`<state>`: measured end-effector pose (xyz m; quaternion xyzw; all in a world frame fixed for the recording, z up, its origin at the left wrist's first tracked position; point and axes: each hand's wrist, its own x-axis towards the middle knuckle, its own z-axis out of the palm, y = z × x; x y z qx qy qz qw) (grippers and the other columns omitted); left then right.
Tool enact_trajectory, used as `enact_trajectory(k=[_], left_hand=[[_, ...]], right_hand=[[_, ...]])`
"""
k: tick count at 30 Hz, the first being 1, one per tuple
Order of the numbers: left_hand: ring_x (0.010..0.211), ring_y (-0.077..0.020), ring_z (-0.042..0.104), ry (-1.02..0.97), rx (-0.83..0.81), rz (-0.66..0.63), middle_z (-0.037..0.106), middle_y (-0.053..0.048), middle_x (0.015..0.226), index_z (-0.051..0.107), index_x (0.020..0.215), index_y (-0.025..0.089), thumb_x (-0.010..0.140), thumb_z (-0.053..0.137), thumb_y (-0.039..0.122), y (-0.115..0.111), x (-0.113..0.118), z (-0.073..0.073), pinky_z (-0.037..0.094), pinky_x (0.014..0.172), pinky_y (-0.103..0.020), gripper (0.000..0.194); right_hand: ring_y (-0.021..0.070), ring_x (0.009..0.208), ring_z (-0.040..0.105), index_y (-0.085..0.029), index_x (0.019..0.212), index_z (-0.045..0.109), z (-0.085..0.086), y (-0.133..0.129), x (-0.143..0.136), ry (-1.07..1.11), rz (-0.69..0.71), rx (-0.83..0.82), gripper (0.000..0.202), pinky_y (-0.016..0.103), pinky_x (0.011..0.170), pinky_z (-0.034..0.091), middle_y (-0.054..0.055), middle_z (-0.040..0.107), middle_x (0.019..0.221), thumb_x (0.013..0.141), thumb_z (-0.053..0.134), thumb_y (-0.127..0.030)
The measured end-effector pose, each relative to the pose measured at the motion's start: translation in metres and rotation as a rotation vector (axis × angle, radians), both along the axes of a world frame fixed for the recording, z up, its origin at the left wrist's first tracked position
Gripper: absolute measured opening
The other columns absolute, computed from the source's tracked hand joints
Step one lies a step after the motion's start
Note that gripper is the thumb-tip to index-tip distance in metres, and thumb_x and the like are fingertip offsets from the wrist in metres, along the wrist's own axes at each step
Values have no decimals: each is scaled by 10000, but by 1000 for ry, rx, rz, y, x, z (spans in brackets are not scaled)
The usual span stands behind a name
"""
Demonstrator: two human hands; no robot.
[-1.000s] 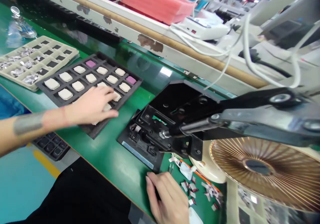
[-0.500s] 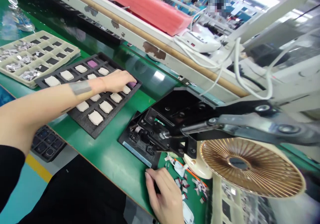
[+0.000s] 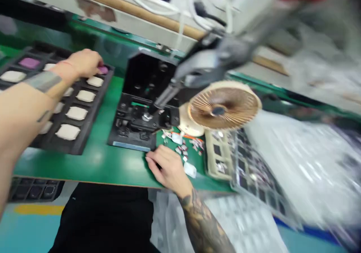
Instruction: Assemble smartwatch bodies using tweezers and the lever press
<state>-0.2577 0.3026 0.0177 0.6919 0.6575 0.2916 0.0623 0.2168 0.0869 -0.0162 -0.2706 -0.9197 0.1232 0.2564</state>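
Note:
My left hand [image 3: 86, 63] reaches over the black foam tray [image 3: 75, 146] at the left, its fingers closed on a small purple block [image 3: 103, 70] at the tray's far right corner. White rounded-square pieces [image 3: 76, 113] lie in several compartments of the tray, and another purple block [image 3: 29, 62] lies in one at the far left. Resting on the green table, my right hand [image 3: 166, 166] has its fingers curled in; what they hold, if anything, is hidden. It is beside the front right corner of a black hand press [image 3: 132, 121] with a metal lever.
A cream fan [image 3: 224, 108] stands right of the press. Small scraps [image 3: 183, 147] and a white piece [image 3: 190, 170] lie near my right hand. Farther right are a beige tray [image 3: 210, 159], a clear tray and plastic bags [image 3: 304, 162]. Cables run along the back ledge.
The view has swung to the right, bringing the plastic bags and my tattooed right forearm into sight. My left hand stays at the purple block; my right hand stays beside the press.

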Motion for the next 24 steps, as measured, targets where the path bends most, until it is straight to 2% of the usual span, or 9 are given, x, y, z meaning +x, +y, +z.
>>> enact_trajectory(k=[2, 4, 6, 9, 11, 13, 16, 20, 24], left_hand=[[888, -313, 764, 72, -36, -63, 514, 29, 512, 633, 605, 255, 621, 871, 952, 13, -8, 0, 607, 1152, -587, 736], [874, -323, 747, 117, -41, -101, 462, 32, 499, 572, 598, 288, 535, 771, 1087, 20, -14, 2, 610, 1139, -604, 826], [901, -297, 707, 127, -31, -134, 477, 36, 524, 579, 650, 291, 551, 759, 1089, 14, -15, 7, 587, 1173, -595, 823], [864, -238, 627, 158, -44, -74, 589, 30, 621, 631, 754, 262, 718, 818, 931, -7, -5, 12, 600, 1130, -551, 696], [893, -225, 640, 198, -56, -62, 743, 3, 824, 739, 959, 224, 862, 841, 707, -19, 3, 12, 613, 1084, -483, 503], [1020, -263, 687, 235, -41, -42, 813, -61, 1066, 777, 1139, 190, 909, 828, 436, -27, 10, 10, 595, 1099, -473, 341], [1251, -334, 691, 270, -3, -16, 784, -139, 1325, 762, 1323, 164, 874, 769, 198, -36, 16, 8, 543, 1183, -498, 450], [1388, -362, 659, 298, -18, -16, 754, -155, 1407, 786, 1356, 177, 912, 694, 139, -41, 20, 8, 502, 1256, -519, 455], [1428, -343, 660, 313, -114, 4, 718, -134, 1528, 839, 1321, 189, 1016, 649, 197, -41, 24, 16, 502, 1280, -501, 361]], right_hand=[[176, 818, 608, -191, 1083, 746, -4, 1, 0, -24, -15, 28, 129, 343, 795, 504, 36, 727, 870, 1144, 634, -209], [178, 824, 599, -196, 1068, 749, -7, 3, 1, -42, -22, 53, 171, 345, 804, 498, 32, 723, 863, 1159, 612, -242], [178, 825, 584, -196, 1067, 747, -8, 4, 2, -43, -23, 62, 184, 345, 806, 492, 29, 718, 865, 1165, 601, -250], [177, 826, 571, -192, 1080, 734, -8, 3, 5, 2, -19, 50, 130, 339, 809, 487, 27, 711, 878, 1149, 625, -211], [173, 828, 573, -192, 1092, 723, -7, 4, 7, 39, -4, 33, 87, 331, 802, 483, 24, 705, 886, 1134, 648, -178], [169, 824, 577, -193, 1108, 715, -7, 7, 7, 58, 18, 23, 72, 321, 798, 482, 19, 693, 885, 1124, 657, -152], [166, 807, 562, -199, 1113, 713, -5, 9, 6, 64, 32, 19, 86, 312, 791, 476, 11, 660, 858, 1121, 654, -138], [172, 805, 543, -198, 1114, 708, -4, 9, 5, 55, 40, 17, 91, 317, 776, 457, 14, 650, 854, 1120, 652, -126], [176, 804, 547, -196, 1115, 700, -4, 9, 5, 50, 45, 21, 88, 327, 770, 453, 15, 655, 856, 1120, 649, -124]])
